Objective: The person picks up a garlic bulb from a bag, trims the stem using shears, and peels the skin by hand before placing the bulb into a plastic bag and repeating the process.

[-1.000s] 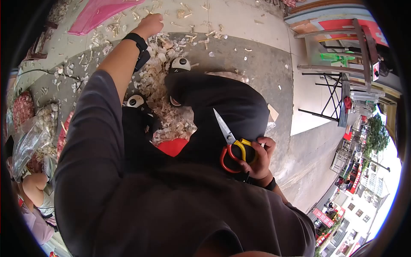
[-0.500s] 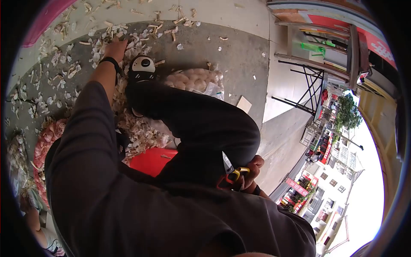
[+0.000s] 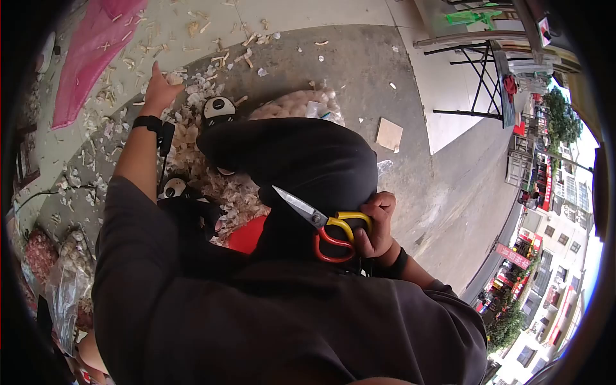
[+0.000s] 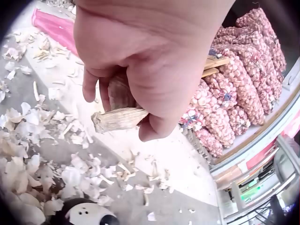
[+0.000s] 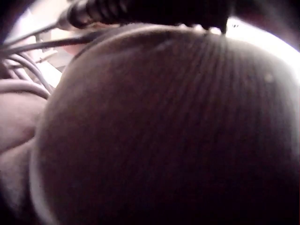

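My left hand (image 3: 162,93) is stretched out over the litter of garlic skins beyond my shoes. In the left wrist view its fingers curl round a dry, papery garlic stalk (image 4: 119,120), whose rough end sticks out past the fingers. The palm hides part of what it holds. My right hand (image 3: 380,224) rests by my knee and grips the scissors (image 3: 324,224) by their handles, one yellow, one red. The blades point away to the left over my dark trouser leg. The right wrist view is mostly filled by dark ribbed cloth (image 5: 164,122).
Garlic skins (image 3: 186,138) heap around my shoes (image 3: 219,110), with stalk scraps strewn further out. A pink sheet (image 3: 96,58) lies at upper left. Behind my leg is a bag of pale garlic (image 3: 298,104). Net sacks of garlic (image 4: 243,79) are stacked at one side. A red object (image 3: 248,236) sits between my legs.
My left hand has come back from far out to nearer the shoes. The scissors stay in my right hand, their blades now tilted further left. The head view has shifted.
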Motion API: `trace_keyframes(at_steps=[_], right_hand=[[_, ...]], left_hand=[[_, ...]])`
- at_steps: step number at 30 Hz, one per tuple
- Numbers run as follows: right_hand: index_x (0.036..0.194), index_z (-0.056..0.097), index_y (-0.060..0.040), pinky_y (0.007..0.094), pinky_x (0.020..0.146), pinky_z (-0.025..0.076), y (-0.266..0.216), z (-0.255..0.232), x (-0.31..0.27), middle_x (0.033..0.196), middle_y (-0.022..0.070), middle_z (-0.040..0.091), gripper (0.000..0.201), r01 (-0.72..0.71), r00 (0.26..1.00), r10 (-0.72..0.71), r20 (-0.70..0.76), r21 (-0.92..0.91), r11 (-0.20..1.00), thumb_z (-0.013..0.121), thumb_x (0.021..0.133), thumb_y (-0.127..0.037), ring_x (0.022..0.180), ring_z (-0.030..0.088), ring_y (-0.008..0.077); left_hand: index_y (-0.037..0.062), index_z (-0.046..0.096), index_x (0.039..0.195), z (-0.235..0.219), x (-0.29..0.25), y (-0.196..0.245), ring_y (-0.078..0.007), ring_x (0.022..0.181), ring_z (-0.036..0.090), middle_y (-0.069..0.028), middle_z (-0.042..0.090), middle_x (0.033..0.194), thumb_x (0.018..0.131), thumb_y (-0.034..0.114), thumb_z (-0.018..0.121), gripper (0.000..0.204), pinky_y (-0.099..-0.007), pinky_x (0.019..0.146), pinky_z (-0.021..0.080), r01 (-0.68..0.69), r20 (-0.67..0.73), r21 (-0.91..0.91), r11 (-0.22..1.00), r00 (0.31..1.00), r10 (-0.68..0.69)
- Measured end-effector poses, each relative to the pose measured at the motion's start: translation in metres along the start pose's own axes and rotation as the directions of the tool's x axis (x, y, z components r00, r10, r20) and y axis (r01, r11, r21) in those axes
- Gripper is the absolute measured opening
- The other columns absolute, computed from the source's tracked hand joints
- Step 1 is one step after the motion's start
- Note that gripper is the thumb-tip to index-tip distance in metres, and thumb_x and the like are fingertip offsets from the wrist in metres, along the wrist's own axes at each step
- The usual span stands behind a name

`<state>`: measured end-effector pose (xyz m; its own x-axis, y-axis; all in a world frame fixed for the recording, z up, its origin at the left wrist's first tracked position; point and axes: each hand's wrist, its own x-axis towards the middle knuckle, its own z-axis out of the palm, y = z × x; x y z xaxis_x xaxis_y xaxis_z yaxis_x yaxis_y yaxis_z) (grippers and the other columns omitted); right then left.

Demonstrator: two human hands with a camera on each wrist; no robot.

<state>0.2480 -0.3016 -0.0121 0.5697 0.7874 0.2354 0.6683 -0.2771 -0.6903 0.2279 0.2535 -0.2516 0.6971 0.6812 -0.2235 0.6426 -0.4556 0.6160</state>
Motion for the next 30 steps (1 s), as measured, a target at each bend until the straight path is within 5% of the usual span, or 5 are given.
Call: trace_keyframes(at_steps=[5,10,17,23,30], right_hand=[[0.121,0.053,0.0002,0.0411,0.094,0.037,-0.014,-0.004,0.006,0.11,0.0173,0.046,0.05,-0.006,1.0,0.004,0.024,0.083,0.997,0.069,0.078,-0.021,0.103,0.045,0.031],[0.123,0.053,-0.0007,0.0407,0.099,0.035,-0.017,-0.007,0.001,0.117,0.0171,0.044,0.058,-0.029,0.999,0.024,0.035,0.17,0.985,0.074,0.077,-0.029,0.11,0.044,0.0314],[0.143,0.041,-0.0097,0.0509,0.106,0.033,0.082,0.0,-0.041,0.146,0.0279,0.028,0.08,-0.428,0.904,0.397,-0.158,-0.358,0.83,0.078,0.077,-0.039,0.139,0.024,0.043],[0.102,0.069,-0.0042,0.0364,0.076,0.054,0.16,0.075,-0.03,0.092,0.0217,0.068,0.025,-0.732,0.676,0.725,0.131,0.233,0.64,0.061,0.079,-0.005,0.095,0.067,0.0288],[0.065,0.056,-0.0005,0.0254,0.056,0.04,0.055,-0.047,0.057,0.063,0.0044,0.055,0.025,-0.079,0.762,0.396,-0.512,0.534,0.842,0.034,0.071,0.011,0.06,0.051,0.0129]], left_hand=[[0.0087,0.034,0.151,-0.087,-0.122,0.196,-0.015,0.098,0.06,-0.01,0.063,0.11,0.074,0.003,0.075,0.088,-0.0288,0.089,0.048,-0.263,0.197,-0.583,0.768,0.872,0.448],[0.005,0.039,0.148,-0.137,-0.277,0.262,-0.0135,0.091,0.064,-0.0062,0.068,0.097,0.065,0.011,0.081,0.093,-0.0284,0.089,0.048,-0.099,0.525,-0.778,0.62,0.438,0.729],[0.001,0.038,0.144,-0.05,-0.349,0.23,-0.0231,0.102,0.064,-0.0148,0.066,0.112,0.073,0.005,0.077,0.081,-0.0353,0.094,0.048,-0.52,0.172,-0.662,0.54,0.595,0.785],[0.0011,0.05,0.132,-0.06,-0.372,0.241,-0.0225,0.103,0.059,-0.0133,0.063,0.121,0.073,0.0,0.073,0.063,-0.034,0.093,0.048,-0.63,0.135,-0.514,0.583,0.611,0.78],[0.001,0.048,0.133,-0.056,-0.386,0.223,-0.0181,0.108,0.054,-0.0112,0.06,0.129,0.073,-0.002,0.072,0.065,-0.0326,0.097,0.045,-0.53,0.07,-0.608,0.591,0.706,0.705]])
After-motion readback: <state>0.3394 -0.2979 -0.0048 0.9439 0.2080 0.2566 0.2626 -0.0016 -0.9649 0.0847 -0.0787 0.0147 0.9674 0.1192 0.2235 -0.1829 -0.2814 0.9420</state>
